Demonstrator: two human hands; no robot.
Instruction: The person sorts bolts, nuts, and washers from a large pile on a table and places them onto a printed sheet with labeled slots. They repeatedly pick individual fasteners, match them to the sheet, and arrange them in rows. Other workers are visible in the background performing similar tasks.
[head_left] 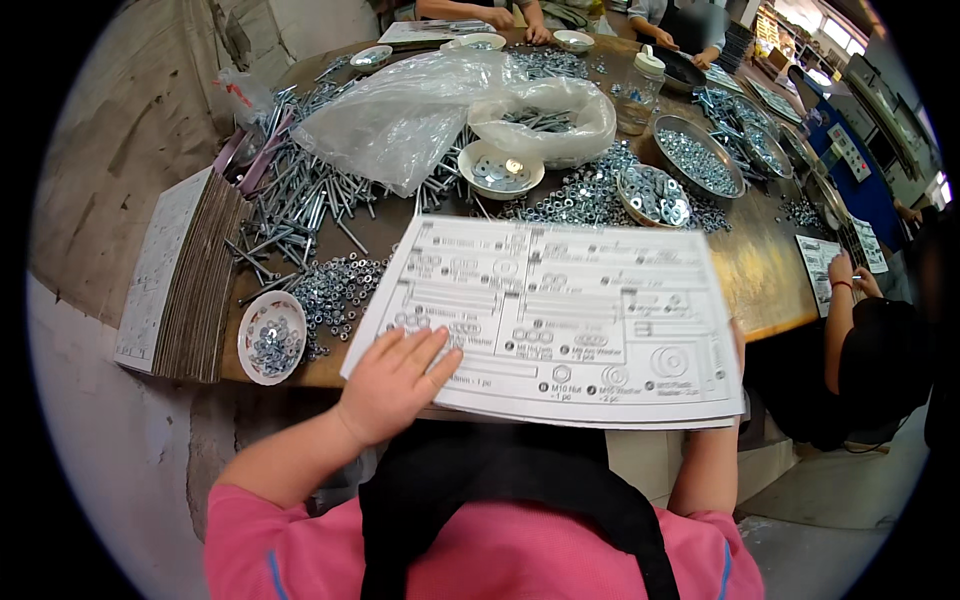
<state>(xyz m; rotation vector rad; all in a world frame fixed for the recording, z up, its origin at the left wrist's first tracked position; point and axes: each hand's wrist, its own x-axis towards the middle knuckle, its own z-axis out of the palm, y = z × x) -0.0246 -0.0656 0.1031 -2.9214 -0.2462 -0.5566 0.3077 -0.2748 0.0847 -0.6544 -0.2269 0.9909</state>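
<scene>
A large white printed card (580, 330), with line drawings of hardware, lies tilted in front of me over the table's near edge. A second layer shows along its lower edge. My left hand (395, 385) rests on the card's lower left part, fingers stretched flat on it. At the card's right edge is my right hand (739, 345), gripping that side, most of it hidden behind the card. Left of the card are a patterned bowl of washers (272, 338) and a loose heap of nuts (345, 290). Long bolts (315, 200) lie piled beyond them.
A stack of printed cards (180, 275) stands at the table's left edge. Further back are a washer bowl (500, 170), an open plastic bag of bolts (545, 125), a metal tray of nuts (697, 157) and a clear jar (640, 90). Co-workers sit at the far side and right.
</scene>
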